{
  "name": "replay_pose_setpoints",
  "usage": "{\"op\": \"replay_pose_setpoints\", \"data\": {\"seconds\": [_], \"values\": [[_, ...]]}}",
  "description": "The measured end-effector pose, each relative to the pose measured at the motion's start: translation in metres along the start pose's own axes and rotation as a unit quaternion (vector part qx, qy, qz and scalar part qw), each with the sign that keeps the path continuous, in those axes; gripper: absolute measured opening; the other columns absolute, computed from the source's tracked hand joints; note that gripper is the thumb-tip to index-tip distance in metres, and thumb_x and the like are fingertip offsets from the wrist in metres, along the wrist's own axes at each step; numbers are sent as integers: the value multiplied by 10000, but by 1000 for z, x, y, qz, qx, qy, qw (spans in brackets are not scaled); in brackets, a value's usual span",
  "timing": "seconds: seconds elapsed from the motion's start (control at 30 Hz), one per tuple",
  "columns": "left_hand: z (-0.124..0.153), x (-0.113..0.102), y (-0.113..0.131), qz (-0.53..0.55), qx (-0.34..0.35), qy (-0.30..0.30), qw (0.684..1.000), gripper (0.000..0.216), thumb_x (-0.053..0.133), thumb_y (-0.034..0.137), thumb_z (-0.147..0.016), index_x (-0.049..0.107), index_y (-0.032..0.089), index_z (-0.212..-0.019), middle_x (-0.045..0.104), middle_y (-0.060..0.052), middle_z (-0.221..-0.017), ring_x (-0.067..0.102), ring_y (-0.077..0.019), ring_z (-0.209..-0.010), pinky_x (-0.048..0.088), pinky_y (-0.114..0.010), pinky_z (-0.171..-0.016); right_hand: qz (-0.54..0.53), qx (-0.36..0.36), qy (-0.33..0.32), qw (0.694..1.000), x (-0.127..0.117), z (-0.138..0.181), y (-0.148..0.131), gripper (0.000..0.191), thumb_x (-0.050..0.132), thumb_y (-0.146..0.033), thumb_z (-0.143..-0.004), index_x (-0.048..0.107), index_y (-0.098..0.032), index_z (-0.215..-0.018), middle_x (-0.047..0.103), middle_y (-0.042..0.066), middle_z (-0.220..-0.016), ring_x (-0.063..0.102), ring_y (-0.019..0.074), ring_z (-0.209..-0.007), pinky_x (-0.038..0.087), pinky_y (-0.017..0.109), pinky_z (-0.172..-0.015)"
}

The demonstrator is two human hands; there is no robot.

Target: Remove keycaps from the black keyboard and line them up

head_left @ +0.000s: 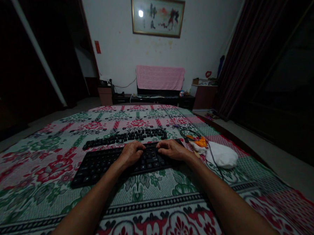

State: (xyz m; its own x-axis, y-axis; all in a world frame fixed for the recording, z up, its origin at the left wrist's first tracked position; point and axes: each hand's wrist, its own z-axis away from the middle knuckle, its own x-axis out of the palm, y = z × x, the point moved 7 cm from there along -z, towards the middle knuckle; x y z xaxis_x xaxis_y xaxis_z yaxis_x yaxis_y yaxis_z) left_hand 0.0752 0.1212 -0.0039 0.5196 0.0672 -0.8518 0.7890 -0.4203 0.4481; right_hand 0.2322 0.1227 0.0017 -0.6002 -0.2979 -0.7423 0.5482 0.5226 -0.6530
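Observation:
A black keyboard (96, 166) lies on the patterned cloth, many of its keys in place. My left hand (131, 152) rests over its upper middle, with thumb and fingers drawn together at the keys. Facing it, my right hand (172, 149) lies over the keyboard's right part, its thumb and fingertips bent close together. Whatever may be between the fingertips of either hand is too small and dark to make out. Just behind the keyboard, loose black keycaps (131, 135) are spread in a long band.
Right of the keyboard lie a white plastic bag (222, 155), an orange item (201, 142) and a dark cable (213, 156). The flowered cloth (140, 195) spreads under everything. Beyond it stand a low cabinet and a screen draped with a pink towel (160, 77).

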Motion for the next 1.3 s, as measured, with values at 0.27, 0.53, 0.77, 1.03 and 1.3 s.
{"op": "replay_pose_setpoints", "data": {"seconds": [0.27, 0.53, 0.77, 1.03, 1.3], "values": [[-3, 1, -4, 23, -17, -9, 1000, 286, 445, 141, -670, 646, 197, -867, 625, -16, -924, 545, -149, -895, 396, -251, -832, 2, -11, -17, 1000, 3, -1, -4, 196, 456, -222, -740, 581, -140, -867, 588, 12, -772, 505, 111, -671, 360, 208, -586], [-3, 3, -6, 20, -5, -10, 1000, 290, 440, 136, -670, 647, 195, -865, 624, -15, -922, 543, -150, -897, 397, -253, -834, 31, -10, -10, 999, 1, -1, -7, 198, 466, -218, -735, 593, -154, -873, 595, 15, -781, 505, 118, -690, 358, 221, -614], [-4, 3, -7, 26, 0, -4, 1000, 282, 449, 139, -665, 647, 188, -859, 626, -18, -911, 546, -153, -885, 403, -254, -824, 55, -29, -11, 998, 2, -1, -12, 186, 463, -206, -739, 590, -158, -866, 593, 18, -806, 506, 126, -726, 361, 229, -645], [-5, 5, -10, 40, -10, -9, 999, 289, 435, 125, -662, 647, 191, -846, 626, -15, -906, 548, -147, -883, 399, -253, -833, 60, -38, -7, 997, 3, -2, -14, 186, 456, -200, -745, 588, -161, -871, 587, 19, -815, 505, 126, -733, 362, 230, -655], [-5, 5, -11, 31, -7, -9, 999, 280, 445, 151, -663, 648, 193, -851, 627, -17, -915, 548, -153, -889, 402, -256, -823, -13, 0, -15, 1000, -2, -1, -3, 191, 441, -208, -748, 561, -146, -883, 569, 7, -769, 490, 109, -676, 363, 213, -600]]}}
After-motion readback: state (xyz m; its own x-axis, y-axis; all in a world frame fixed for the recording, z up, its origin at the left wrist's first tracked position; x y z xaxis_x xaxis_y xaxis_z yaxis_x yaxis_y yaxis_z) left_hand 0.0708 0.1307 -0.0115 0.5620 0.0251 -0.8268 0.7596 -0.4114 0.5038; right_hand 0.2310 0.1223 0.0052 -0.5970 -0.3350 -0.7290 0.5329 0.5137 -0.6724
